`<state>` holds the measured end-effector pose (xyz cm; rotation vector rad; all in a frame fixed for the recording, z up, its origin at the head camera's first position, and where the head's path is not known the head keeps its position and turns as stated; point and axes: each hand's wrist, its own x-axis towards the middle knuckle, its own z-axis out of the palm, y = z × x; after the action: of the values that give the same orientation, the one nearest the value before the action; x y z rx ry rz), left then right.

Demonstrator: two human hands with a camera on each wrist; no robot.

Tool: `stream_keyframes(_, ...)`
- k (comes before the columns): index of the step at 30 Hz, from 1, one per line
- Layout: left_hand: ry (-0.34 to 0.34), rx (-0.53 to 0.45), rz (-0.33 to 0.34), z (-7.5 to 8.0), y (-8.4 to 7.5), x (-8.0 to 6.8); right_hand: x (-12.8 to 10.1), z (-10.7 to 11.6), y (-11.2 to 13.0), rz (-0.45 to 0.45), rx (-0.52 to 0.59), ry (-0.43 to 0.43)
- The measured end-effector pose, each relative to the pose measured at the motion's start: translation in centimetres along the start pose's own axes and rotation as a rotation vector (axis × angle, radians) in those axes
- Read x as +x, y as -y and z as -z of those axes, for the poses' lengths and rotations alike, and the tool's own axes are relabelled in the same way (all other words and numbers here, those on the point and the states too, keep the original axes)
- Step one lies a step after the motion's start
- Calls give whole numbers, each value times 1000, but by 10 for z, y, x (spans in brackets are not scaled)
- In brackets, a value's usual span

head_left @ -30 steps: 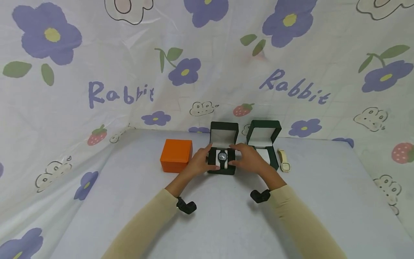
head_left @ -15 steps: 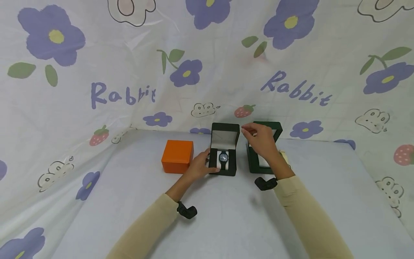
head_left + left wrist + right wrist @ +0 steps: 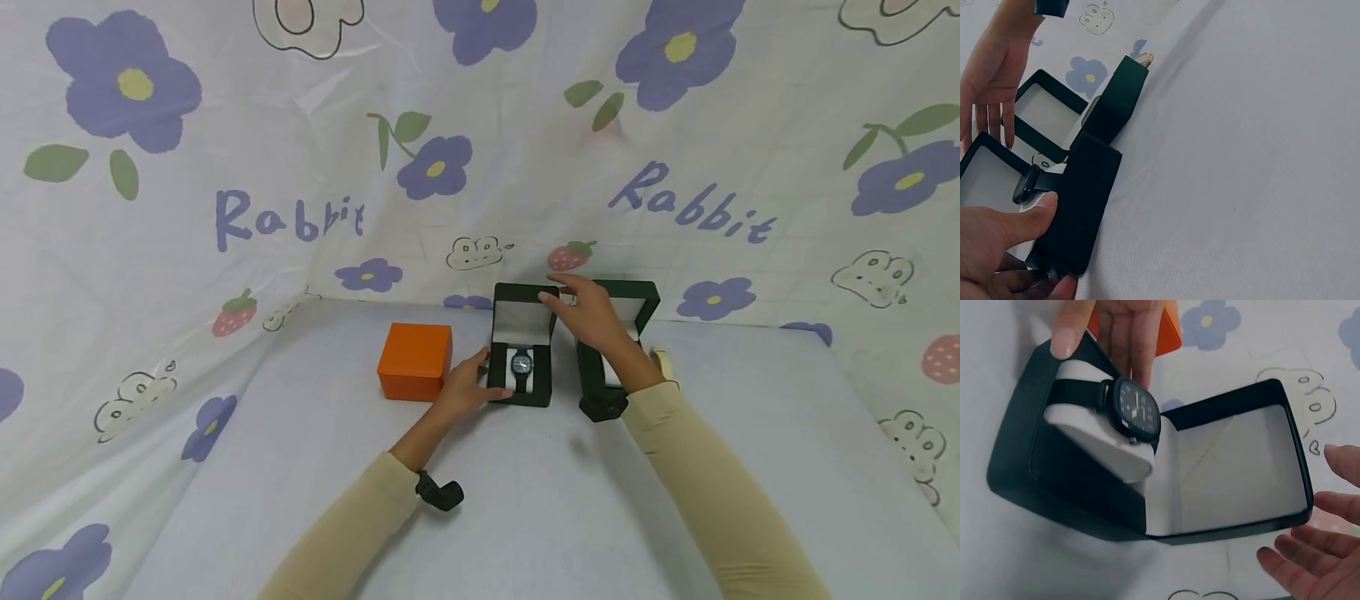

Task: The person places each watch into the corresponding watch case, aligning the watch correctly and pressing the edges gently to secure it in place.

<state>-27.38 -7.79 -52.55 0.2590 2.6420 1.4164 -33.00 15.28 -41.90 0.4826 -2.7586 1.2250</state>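
Orange box (image 3: 415, 362): shut, left of the others, near the back edge of the bench (image 3: 525, 500).
Left hand (image 3: 461, 392): grips the left side of the green box (image 3: 522, 350), thumb on its front rim.
Green box: lid up, near the middle of the back edge. A black watch (image 3: 521, 364) sits on its white pillow.
Right hand (image 3: 592, 317): fingers straight, tips at the top of the lid, holding nothing.
Second green box (image 3: 645, 308): lid up, just right of the first.
Cream watch (image 3: 662, 360): lies beside it, farther right.

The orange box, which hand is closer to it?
Left. The left hand holds the watch box right beside the orange box; the right hand is farther off, at that box's lid.
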Motion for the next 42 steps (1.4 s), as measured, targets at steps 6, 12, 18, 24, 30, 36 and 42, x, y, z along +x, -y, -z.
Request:
stream_keyframes(6,-4,-70,-25,-4,2,2,6,-3,-3,-55,-38,62)
stream_keyframes(12,-12,-137,-25,-6,3,3,9,-6,-4,-68,-37,100)
stream_keyframes(18,-14,-117,-11,-9,6,3,8,-10,-7,-83,-35,112)
stream_keyframes(24,-15,-128,5,-9,7,1,5,-16,-10,-89,-24,119)
stream_keyframes(30,-16,-132,3,-9,7,-2,-1,-20,-9,-65,6,78)
stream_keyframes(36,-20,-136,-3,-8,8,-1,-4,-19,-5,-81,66,73)
stream_keyframes(42,-38,-125,3,-6,11,-1,-9,-27,-3,-76,79,52)
